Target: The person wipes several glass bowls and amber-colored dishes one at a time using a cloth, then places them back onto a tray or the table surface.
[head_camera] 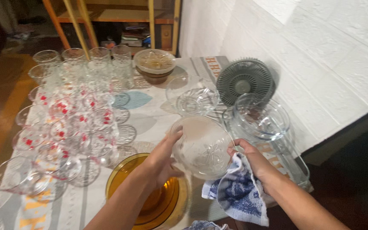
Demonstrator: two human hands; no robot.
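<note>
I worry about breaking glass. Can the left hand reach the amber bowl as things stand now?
Probably yes. The amber bowl lies right under the left hand, with nothing between them. But that hand holds the clear glass bowl, so it is not free.

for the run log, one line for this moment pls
left hand: holds bowl | right hand: cloth at bowl

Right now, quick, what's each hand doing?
Left hand: closed around the side of the clear glass bowl, holding it.
Right hand: gripping a blue-and-white cloth against the bowl's edge.
</note>
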